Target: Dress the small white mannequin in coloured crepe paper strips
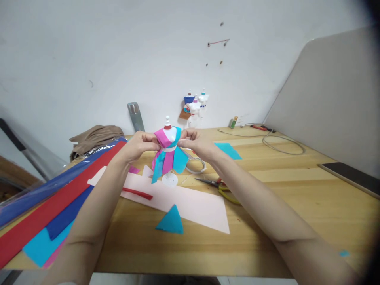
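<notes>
Mannequin (172, 135) upright, long axis vertical, between left hand (143, 143) and right hand (196, 142), neither clearly nearer. Both pinching at mannequin's waist sides, seemingly gripping white band (169, 149).

Small white mannequin (171, 135), upright; pink-and-turquoise dress (169, 159) around it

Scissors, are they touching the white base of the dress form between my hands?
Apart: the head view shows tabletop between the scissors and the round white base.
</notes>
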Available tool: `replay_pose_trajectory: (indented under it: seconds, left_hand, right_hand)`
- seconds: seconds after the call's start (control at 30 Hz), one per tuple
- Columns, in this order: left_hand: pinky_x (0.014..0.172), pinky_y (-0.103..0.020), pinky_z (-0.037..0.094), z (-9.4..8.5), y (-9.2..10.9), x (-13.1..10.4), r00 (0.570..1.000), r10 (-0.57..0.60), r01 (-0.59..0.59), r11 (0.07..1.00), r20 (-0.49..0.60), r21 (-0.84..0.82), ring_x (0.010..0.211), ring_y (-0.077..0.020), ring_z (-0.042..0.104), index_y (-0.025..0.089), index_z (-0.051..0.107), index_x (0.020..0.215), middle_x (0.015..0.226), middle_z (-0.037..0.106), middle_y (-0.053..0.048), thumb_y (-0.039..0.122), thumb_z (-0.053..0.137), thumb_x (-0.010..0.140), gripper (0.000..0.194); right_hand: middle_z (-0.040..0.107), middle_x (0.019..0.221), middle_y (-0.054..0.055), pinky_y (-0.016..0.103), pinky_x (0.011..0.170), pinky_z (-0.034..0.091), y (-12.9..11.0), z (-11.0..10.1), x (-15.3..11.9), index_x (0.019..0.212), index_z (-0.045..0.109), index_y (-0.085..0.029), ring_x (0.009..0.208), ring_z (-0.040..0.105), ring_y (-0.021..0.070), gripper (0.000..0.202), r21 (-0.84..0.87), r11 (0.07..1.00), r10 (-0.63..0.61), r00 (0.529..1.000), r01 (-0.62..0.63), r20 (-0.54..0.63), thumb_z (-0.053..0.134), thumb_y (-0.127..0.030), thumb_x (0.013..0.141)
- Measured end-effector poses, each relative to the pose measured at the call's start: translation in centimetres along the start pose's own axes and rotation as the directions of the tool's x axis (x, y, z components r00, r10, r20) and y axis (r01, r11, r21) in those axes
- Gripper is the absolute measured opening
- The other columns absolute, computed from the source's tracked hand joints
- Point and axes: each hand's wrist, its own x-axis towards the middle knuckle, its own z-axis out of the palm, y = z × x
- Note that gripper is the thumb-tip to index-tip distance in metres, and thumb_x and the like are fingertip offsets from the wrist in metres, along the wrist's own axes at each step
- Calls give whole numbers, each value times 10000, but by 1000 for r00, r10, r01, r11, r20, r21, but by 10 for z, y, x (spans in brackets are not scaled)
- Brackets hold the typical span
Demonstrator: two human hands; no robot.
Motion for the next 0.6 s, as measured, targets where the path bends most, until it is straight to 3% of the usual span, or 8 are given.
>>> replay_pose_trajectory:
  seconds: [0.17, 0.43, 0.6]
  left_hand:
    - [688, -259, 468, -1, 3, -3, 999, -33, 33, 999, 18, 8, 631, -135, 618, 142, 796, 691, 641, 724, -13, 202, 777, 644, 79]
    - [716, -259, 473, 0, -2, -1, 1000, -31, 31, 999, -1, -18, 646, -135, 627, 155, 802, 685, 639, 725, -5, 195, 773, 651, 60]
    - [756, -270, 485, 0, -5, 1, 1000, -25, 25, 999, 3, -27, 687, -147, 651, 156, 827, 724, 683, 757, -26, 193, 786, 656, 87]
  right_hand:
    - [671, 677, -18, 283, 673, 446, 1, -7, 1, 713, 667, -189, 653, 584, 127, 289, 39, 999, 15, 997, -18, 80, 865, -387, 643]
    - [689, 697, -13, 274, 681, 449, 3, -1, 2, 721, 696, -185, 674, 602, 128, 230, 89, 995, 33, 999, -34, 14, 865, -310, 626]
    - [697, 698, -3, 289, 709, 471, 4, -3, 3, 715, 684, -186, 700, 632, 147, 263, 119, 992, 37, 999, -41, 36, 877, -332, 612]
